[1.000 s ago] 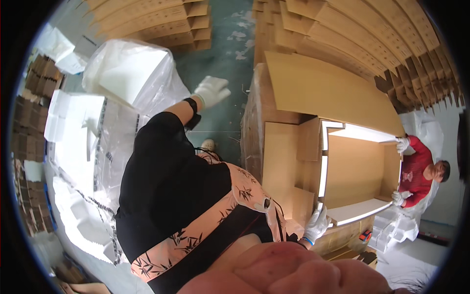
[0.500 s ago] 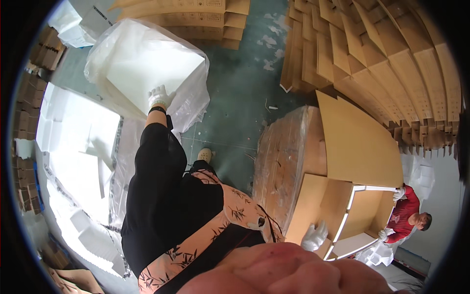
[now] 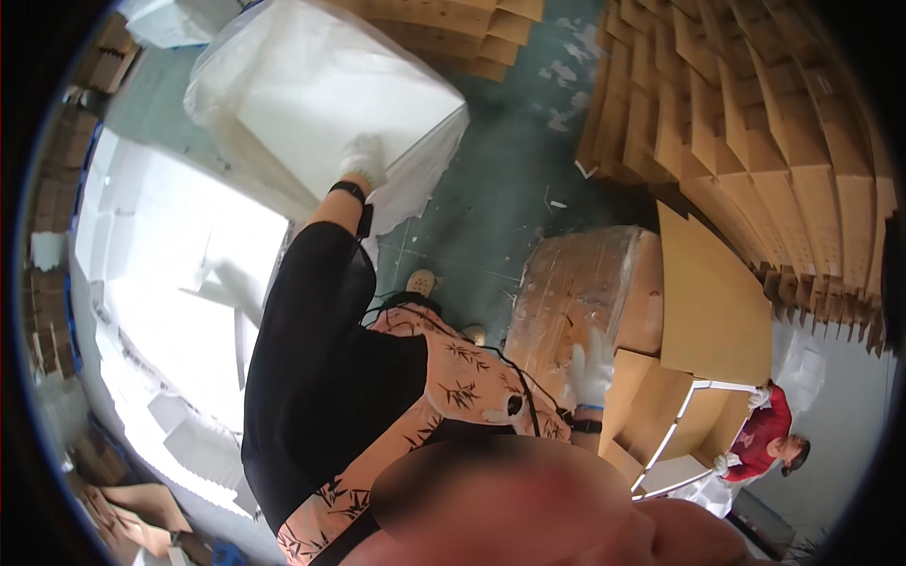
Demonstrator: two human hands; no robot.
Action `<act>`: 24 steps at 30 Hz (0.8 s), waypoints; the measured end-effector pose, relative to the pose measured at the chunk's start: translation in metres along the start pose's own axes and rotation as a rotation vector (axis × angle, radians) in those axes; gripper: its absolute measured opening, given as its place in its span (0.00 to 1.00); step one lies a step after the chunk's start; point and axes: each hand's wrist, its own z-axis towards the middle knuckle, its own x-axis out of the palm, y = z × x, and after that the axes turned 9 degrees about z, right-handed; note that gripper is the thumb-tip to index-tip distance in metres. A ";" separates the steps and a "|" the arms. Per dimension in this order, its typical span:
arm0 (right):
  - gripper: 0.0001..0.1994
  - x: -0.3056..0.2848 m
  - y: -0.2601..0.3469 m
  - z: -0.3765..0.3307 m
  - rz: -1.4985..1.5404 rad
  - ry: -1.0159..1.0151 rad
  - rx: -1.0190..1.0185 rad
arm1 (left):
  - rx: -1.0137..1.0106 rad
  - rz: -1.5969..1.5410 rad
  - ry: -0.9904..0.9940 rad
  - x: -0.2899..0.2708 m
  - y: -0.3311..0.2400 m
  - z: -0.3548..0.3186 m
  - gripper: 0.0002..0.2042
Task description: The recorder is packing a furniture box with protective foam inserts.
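Observation:
My left hand (image 3: 363,158), in a white glove, lies on the top face of a stack of white sheets (image 3: 311,104) wrapped in loose clear plastic film (image 3: 212,80). Its fingers are slightly blurred but look stretched out flat, holding nothing. Also gloved in white, my right hand (image 3: 593,370) is smeared by motion; its fingers cannot be made out. It hovers by a film-wrapped brown stack (image 3: 557,292), beside an open cardboard box (image 3: 651,401) with white edging along its rim. A co-worker in a red top (image 3: 760,436) has both gloved hands on the far side of that box.
Bright white panels (image 3: 170,274) lie in a large pile at my left. Tall rows of folded brown cartons (image 3: 746,123) stand at the far right, with more cartons (image 3: 453,33) at the back. White scraps (image 3: 562,71) litter the green floor (image 3: 514,141).
My view has shifted, moving the scene in the picture. My right hand has moved forward from the open box's flap toward the wrapped brown stack. My left hand stays on the white stack.

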 end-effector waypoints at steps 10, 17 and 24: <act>0.22 0.132 0.082 0.162 1.635 0.620 0.749 | 0.378 -0.221 -0.113 -0.116 -0.135 -0.152 0.25; 0.22 0.021 0.076 0.161 1.650 0.058 0.354 | 1.203 -0.569 -0.476 -0.138 -0.166 -0.169 0.11; 0.40 -0.143 0.034 0.015 1.166 -0.529 0.267 | 1.532 -0.841 -0.123 -0.158 -0.190 -0.200 0.12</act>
